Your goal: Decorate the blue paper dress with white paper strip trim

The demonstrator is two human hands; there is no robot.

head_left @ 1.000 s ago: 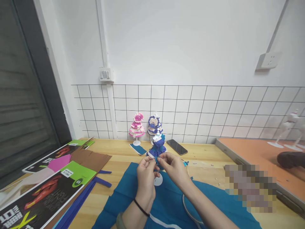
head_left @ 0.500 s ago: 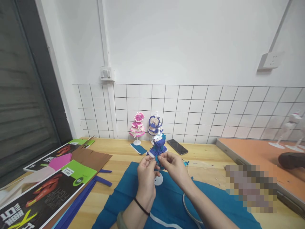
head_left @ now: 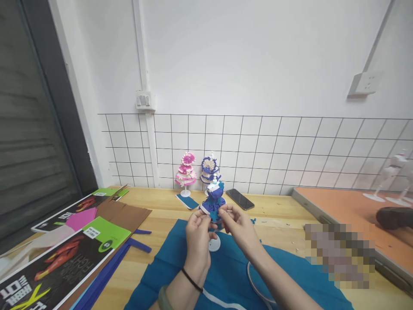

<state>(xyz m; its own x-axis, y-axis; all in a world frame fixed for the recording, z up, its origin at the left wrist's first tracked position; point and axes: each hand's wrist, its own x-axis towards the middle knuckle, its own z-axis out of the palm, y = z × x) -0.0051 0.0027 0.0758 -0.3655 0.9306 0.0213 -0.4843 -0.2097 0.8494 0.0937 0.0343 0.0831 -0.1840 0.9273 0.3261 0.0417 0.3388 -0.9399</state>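
**Tiny teal trim going onto the paper dress figure**

Starting at the fingers (head_left: 206, 216): both hands are pinched nearly closed around a small teal paper piece (head_left: 213, 216), thumb against forefinger on each side; the left hand (head_left: 197, 236) has it from the left, the right hand (head_left: 238, 224) from the right, and there looks to be a thin pale sliver poking out past the right fingertips, too small to tell what it is; the piece sits right in front of the skirt of the blue dress figure (head_left: 214, 200), touching it or just shy of it, can't say which.

My read is this is the fitting stage, lining a bit of trim up against the skirt; the next move would want a steady, light pinch, since crepe-like paper crumples easily and the figure stands on one thin post with a small round white base (head_left: 214, 245), so a hard push could tip it.

Moving outward: the figure is ruffled deep-blue paper with a white bodice; it stands on a soft, creased teal sheet (head_left: 180, 275) spread over the pale wood bench (head_left: 277, 215); behind stand a pink tiered figure (head_left: 185, 172) and a purple tiered figure (head_left: 209, 168), both fan-pleated; a glossy dark phone (head_left: 239, 199) lies flat beside them; at left, printed paper packs (head_left: 58, 267) and a flat brown sheet (head_left: 124, 215).
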